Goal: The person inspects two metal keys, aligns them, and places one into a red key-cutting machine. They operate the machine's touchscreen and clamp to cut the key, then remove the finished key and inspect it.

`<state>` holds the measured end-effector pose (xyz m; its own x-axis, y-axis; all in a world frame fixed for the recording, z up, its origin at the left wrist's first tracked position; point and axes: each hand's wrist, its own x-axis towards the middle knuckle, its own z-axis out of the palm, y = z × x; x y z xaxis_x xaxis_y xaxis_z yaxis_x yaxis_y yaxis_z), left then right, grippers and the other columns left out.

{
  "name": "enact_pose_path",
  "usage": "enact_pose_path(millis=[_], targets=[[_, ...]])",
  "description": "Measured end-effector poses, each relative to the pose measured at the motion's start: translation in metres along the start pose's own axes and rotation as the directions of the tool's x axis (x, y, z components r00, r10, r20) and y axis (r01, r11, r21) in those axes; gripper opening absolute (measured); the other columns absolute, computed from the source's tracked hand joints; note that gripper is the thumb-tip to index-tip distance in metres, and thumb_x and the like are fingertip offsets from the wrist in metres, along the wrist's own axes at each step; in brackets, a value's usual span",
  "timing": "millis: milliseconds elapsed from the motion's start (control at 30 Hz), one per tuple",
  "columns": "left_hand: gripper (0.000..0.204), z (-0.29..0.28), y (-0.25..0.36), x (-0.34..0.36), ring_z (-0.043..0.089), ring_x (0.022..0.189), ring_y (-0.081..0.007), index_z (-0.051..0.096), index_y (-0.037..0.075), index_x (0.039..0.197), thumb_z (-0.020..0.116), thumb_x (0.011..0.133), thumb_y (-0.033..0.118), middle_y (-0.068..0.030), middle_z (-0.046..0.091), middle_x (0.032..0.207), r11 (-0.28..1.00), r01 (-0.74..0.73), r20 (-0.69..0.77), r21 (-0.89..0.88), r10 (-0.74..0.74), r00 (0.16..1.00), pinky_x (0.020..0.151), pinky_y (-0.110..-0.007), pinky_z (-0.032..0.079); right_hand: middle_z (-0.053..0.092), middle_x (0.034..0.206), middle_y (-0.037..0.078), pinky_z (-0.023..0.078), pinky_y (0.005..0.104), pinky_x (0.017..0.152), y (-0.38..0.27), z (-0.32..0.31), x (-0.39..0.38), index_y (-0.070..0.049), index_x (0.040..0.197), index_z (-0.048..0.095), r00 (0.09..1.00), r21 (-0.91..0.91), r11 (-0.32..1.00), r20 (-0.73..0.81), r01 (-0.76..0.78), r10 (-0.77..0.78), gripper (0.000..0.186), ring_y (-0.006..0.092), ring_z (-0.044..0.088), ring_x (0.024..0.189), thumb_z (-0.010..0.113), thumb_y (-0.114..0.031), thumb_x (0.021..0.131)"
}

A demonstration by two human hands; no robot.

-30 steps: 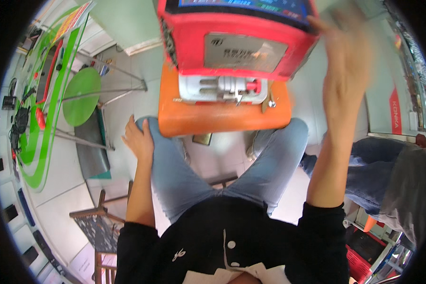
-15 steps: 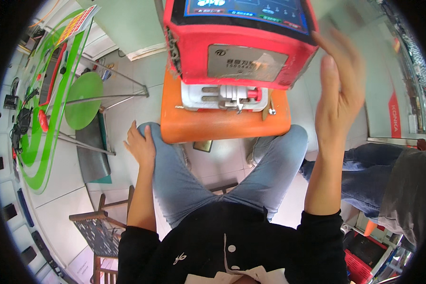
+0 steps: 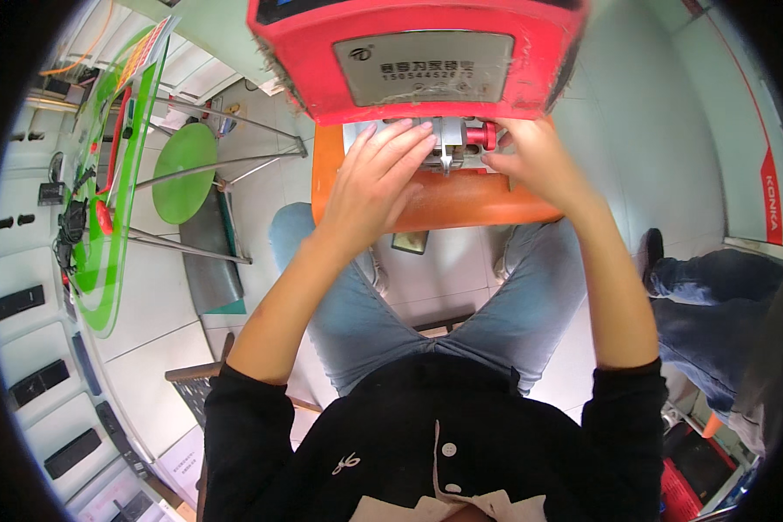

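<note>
While the person sits close, the red machine (image 3: 418,61) stands on an orange surface (image 3: 461,196) over the knees, its metal clamp (image 3: 448,143) within reach. The left hand (image 3: 378,178) lies flat-fingered over the clamp, steadying it; the right hand (image 3: 535,161) pinches near the red knob (image 3: 481,136).

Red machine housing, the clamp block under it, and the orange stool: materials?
Red machine housing: looks like painted or moulded plastic, smooth, slightly glossy. Clamp block: bare silvery metal, bright machined faces, red knob. Orange stool: likely plastic, uniform colour, soft sheen.
</note>
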<state>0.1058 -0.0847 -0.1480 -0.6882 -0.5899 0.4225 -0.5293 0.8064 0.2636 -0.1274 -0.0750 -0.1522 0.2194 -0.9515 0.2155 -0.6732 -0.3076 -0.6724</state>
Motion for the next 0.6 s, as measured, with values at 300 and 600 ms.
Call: enact_pose_path(millis=[300, 600], targets=[[0.043, 0.007, -0.01, 0.02, 0.052, 0.107, -0.0225, 0.056, 0.006, 0.11, 0.066, 0.068, 0.01, -0.005, 0.056, 0.117, 0.979, -0.184, 0.082, 0.092, 0.176, 0.981, 0.084, -0.037, 0.043, 0.059, 0.074, 0.021, 0.051, 0.0398, 0.061, 0.018, 0.012, 0.021, 0.004, 0.085, 0.055, 0.982, -0.175, 0.983, 0.169, -0.053, 0.083, 0.027, 0.0345, 0.062, 0.069, 0.065, -0.005, 0.062], [0.047, 0.01, -0.009, 0.022, 0.057, 0.1, -0.0226, 0.061, 0.005, 0.105, 0.072, 0.064, 0.025, -0.0073, 0.059, 0.112, 0.969, -0.218, 0.038, 0.119, 0.215, 0.976, 0.078, -0.035, 0.047, 0.06, 0.066, 0.017, 0.05, 0.0398, 0.057, 0.027, 0.025, 0.012, -0.001, 0.069, 0.059, 0.996, -0.322, 0.944, -0.01, 0.079, -0.087, 0.015, 0.0319, 0.063, 0.064, 0.069, -0.01, 0.061]])
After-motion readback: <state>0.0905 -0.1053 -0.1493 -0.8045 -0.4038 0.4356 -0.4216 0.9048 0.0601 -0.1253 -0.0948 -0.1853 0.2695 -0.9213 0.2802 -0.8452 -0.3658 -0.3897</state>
